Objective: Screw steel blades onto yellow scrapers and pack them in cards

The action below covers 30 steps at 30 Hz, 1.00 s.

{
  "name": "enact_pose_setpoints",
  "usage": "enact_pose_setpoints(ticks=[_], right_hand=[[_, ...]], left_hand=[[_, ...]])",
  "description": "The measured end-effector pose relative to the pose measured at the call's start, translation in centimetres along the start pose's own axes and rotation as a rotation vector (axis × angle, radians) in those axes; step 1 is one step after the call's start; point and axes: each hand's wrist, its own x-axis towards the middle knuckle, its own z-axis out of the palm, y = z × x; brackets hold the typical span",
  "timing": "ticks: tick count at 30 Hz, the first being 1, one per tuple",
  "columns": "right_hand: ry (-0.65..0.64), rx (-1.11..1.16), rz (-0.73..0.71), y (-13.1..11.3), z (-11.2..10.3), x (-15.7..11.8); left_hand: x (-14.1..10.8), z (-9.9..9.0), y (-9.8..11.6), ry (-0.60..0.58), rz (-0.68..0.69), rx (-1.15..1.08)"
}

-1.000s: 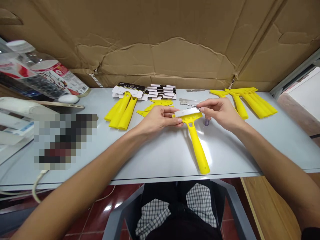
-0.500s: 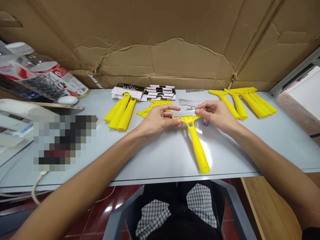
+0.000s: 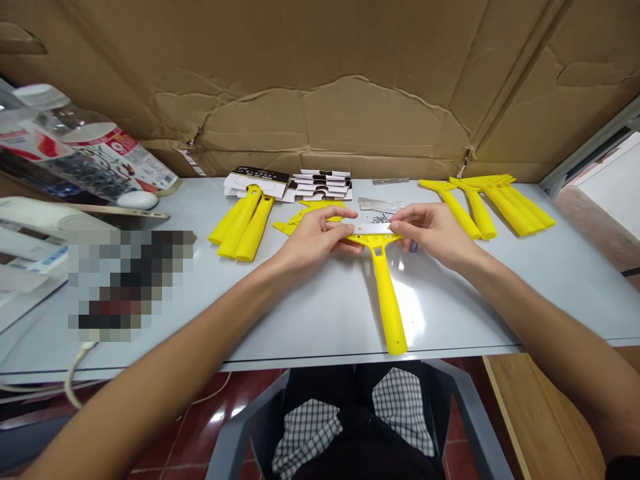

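Note:
A yellow plastic scraper handle [image 3: 389, 293] lies with its grip toward the table's front edge. A thin metal strip [image 3: 374, 229], with small holes, sits along the top of its wide head. My left hand [image 3: 320, 233] pinches the left end of head and strip, thumb on top. At the other end, my right hand [image 3: 430, 230] holds the strip between thumb and fingers, against the head's right corner. Just beyond lie a small pile of screws [image 3: 381, 218] and more metal strips [image 3: 380, 204]. Part of a purple-tipped item [image 3: 413, 247] shows under my right hand.
Yellow scrapers with handles [image 3: 245, 230] lie at left by printed cards [image 3: 320, 183]; several more handles [image 3: 510, 203] lie at right. Yellow heads [image 3: 285, 227] are partly behind my left hand. Bottles [image 3: 120, 153] and a blurred-out object with a cable [image 3: 75, 373] occupy the left side. Cardboard [image 3: 320, 80] stands behind.
The metal strip has come down onto the handle's head. My left thumb has shifted on top of the strip, and the grip end has swung slightly left and toward me.

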Motion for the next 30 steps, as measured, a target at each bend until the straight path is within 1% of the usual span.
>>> enact_pose_setpoints(ticks=[5,11,19,25,30], right_hand=[[-0.068,0.065,0.091,-0.5,-0.5,-0.1],[-0.026,0.092,0.099,-0.4,-0.6,0.0],[-0.029,0.126,0.132,0.0,-0.6,0.3],[-0.028,0.168,0.138,0.4,-0.6,0.3],[0.000,0.161,0.120,0.5,-0.2,0.2]], left_hand=[[0.0,0.0,-0.2,0.021,0.060,-0.010],[0.1,-0.1,-0.4,-0.003,0.065,-0.003],[0.0,-0.1,-0.3,-0.018,0.080,-0.009],[-0.2,0.0,-0.3,-0.009,0.108,-0.011],[-0.2,0.1,-0.3,-0.004,0.090,0.025]])
